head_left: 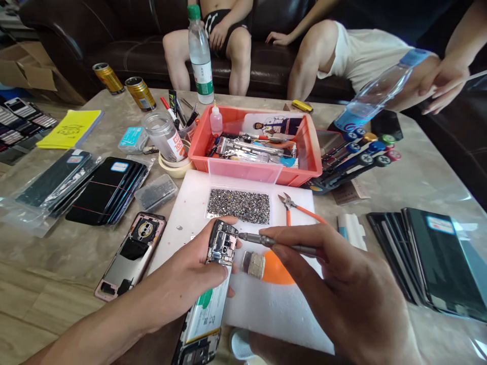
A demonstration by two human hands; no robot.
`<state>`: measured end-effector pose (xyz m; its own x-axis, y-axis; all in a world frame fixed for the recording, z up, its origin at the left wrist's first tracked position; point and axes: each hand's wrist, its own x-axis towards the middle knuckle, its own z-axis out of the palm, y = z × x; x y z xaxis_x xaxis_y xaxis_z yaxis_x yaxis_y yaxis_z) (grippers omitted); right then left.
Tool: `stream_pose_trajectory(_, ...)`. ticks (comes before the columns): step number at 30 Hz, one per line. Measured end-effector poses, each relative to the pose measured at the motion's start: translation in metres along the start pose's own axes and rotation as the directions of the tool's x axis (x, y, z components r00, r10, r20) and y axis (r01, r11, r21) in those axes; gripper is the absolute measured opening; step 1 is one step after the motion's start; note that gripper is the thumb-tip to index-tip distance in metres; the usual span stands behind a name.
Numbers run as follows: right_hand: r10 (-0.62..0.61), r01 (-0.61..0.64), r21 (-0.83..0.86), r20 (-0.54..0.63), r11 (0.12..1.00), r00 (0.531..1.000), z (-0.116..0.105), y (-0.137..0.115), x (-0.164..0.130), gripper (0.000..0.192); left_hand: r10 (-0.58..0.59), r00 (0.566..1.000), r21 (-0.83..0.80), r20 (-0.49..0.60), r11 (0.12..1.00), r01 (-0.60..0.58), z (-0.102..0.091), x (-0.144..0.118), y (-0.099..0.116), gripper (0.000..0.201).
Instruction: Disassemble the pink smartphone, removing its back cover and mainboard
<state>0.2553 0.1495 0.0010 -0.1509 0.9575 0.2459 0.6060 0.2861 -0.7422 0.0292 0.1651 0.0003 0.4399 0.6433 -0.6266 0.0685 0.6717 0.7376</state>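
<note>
My left hand point(198, 268) is wrapped round an opened smartphone point(222, 243), its circuit board and white battery exposed. Between thumb and fingers, my right hand point(342, 284) grips a slim grey screwdriver point(262, 239). The screwdriver's tip is at the upper right edge of the phone; whether it touches is too small to tell. Beneath lies a white foam mat point(281, 314) bearing a clear tray of small screws point(239, 207), orange-handled cutters point(289, 203), an orange disc point(277, 268) and a small greyish block point(255, 265). A detached phone back cover point(131, 258) rests left of the mat.
A red bin point(243, 172) of tools stands behind the mat. Stacked phones lie at left point(102, 192) and right point(437, 253). Upright are a green-capped bottle point(201, 61), a jar point(163, 137) and several screwdrivers point(350, 157). Two people sit on a dark sofa point(125, 40) opposite.
</note>
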Motion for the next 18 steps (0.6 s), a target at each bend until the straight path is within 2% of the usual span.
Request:
stream_pose_trajectory(9, 0.002, -0.005, 0.052, 0.049, 0.999, 0.999, -0.0029, -0.0003, 0.0026, 0.021, 0.034, 0.999, -0.009, 0.028, 0.999, -0.033, -0.0005, 0.0008, -0.0020, 0.080)
stream_pose_trajectory(18, -0.073, 0.060, 0.133, 0.099, 0.989, 0.992, -0.0057, 0.0001, 0.0045, 0.024, 0.020, 0.999, -0.067, 0.028, 0.998, -0.018, 0.0000, 0.0008, -0.0015, 0.082)
